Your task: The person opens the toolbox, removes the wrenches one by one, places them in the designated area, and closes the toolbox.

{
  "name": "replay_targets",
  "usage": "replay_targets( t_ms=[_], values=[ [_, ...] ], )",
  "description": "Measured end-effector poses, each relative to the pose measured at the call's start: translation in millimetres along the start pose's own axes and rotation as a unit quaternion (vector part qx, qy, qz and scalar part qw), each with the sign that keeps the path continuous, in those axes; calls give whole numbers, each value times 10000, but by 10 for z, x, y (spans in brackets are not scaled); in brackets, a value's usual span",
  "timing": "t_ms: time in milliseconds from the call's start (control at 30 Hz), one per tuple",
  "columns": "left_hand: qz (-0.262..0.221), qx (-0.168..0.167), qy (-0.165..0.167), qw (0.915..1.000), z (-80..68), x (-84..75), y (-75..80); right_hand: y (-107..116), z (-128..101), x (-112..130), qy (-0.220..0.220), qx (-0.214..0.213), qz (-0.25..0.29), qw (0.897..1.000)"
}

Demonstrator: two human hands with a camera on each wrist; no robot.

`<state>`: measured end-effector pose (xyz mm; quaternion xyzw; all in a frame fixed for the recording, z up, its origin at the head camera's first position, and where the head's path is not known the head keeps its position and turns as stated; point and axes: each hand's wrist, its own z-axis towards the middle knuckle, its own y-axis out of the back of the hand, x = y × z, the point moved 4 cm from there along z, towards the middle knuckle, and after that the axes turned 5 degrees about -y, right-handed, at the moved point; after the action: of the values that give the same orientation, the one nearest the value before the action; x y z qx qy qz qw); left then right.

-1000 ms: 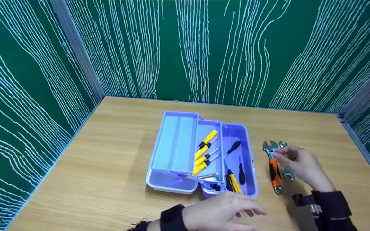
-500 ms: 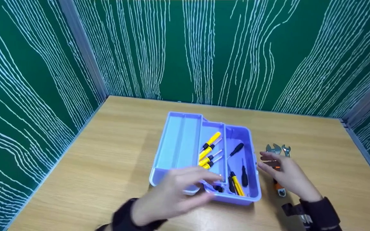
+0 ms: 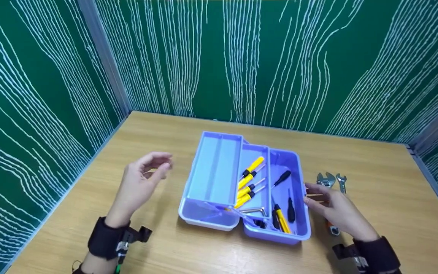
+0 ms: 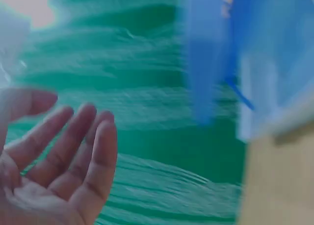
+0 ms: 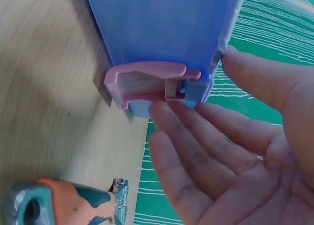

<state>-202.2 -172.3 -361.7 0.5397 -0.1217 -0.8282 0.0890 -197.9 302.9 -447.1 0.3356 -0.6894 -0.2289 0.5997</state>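
Observation:
An open purple toolbox (image 3: 272,236) stands mid-table with its tray folded out to the left. My right hand (image 3: 338,213) is at its right wall. In the right wrist view the thumb (image 5: 245,72) touches the rim, and the fingertips lie beside a pink latch (image 5: 142,70). My left hand (image 3: 137,186) hovers left of the toolbox, fingers loosely bent, holding nothing. Yellow screwdrivers (image 3: 255,164) and a hex key (image 3: 255,210) lie in the middle tray. A black screwdriver (image 3: 282,177) and other tools lie in the bottom compartment.
An adjustable wrench (image 3: 326,179), partly hidden by my right hand, lies right of the toolbox. Beside it is an open-end wrench (image 3: 341,182). Green walls (image 3: 211,57) with white wavy lines enclose the wooden table (image 3: 158,129) at the back and sides.
My right hand has moved left from over the wrenches to the toolbox's right wall. The left hand has swung from the toolbox's front, past its front left, to its left side.

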Motion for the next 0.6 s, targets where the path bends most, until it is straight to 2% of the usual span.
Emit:
replay_targets(
  t_ms=[67,167,300,467,600],
  values=[
    [-26,-56,366,9993,35,240,28,-8,-5,-12,62,18,-34,10000],
    [38,37,854,9963,48,566,18,-25,1,-38,89,83,-85,9999],
    [180,509,1459,9878,29,905,-68,-39,24,-79,32,203,-40,9998],
    [37,1162,1997,9729,-4,1160,-228,-32,45,-118,71,236,89,9997],
    [-162,1405,2079,9679,-13,1239,-348,-45,43,-144,188,254,260,9992]
  ],
)
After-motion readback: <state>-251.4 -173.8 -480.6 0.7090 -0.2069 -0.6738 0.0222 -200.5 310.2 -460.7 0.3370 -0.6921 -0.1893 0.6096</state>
